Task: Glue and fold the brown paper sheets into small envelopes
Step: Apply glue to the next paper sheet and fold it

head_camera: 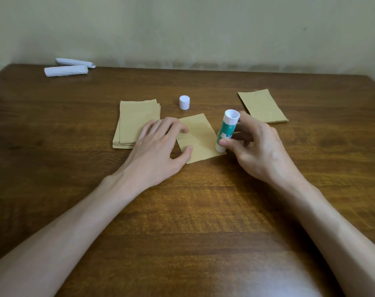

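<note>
Brown paper sheet (200,138), creased, flat beside glue stick (226,129).

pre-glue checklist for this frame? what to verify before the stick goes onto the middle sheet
1. Cap off: ok. The white cap stands alone behind the middle sheet.
2. Sheet pinned: ok. The left hand rests on its left edge.
3. Stick held: ok. The right hand grips the glue stick, lower end at the sheet's right edge.
4. Glue exposed at the working end: cannot tell.
5. Spare stack apart from the middle sheet: ok. A gap of wood shows between them.
</note>
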